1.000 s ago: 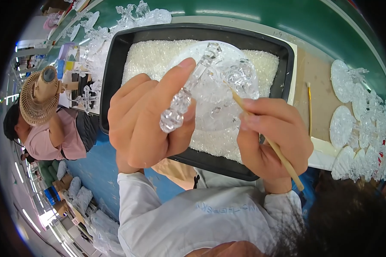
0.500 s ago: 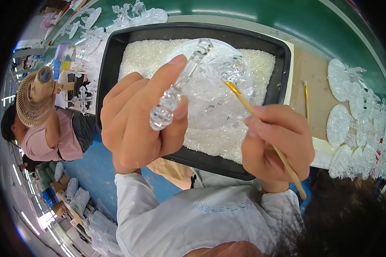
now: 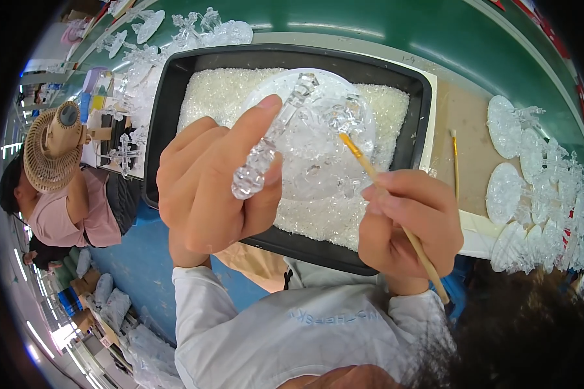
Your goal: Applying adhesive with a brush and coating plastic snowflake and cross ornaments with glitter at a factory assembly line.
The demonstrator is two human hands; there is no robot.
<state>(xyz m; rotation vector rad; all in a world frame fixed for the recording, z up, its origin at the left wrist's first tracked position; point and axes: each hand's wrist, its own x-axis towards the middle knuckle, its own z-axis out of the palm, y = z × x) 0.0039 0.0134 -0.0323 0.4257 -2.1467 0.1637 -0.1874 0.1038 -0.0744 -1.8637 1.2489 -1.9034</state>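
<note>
Left grip (image 3: 217, 188) clasps clear glass ornament (image 3: 272, 139) (over black tray (image 3: 165, 117)); right grip (image 3: 409, 227) pinches brush (image 3: 389, 198).

Both forearms come up in white sleeves. The left hand (image 3: 217, 185) is raised, index finger stretched, thumb pinching. The right hand (image 3: 409, 227) is curled, fingers pinched together.

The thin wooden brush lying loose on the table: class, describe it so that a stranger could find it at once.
Start at the black tray of white granules on the green table. Just past its right rim lies a tan mat, and on it rests the spare brush, pointing away from the person. Unlike the brush in the right hand, nobody holds it.
</note>
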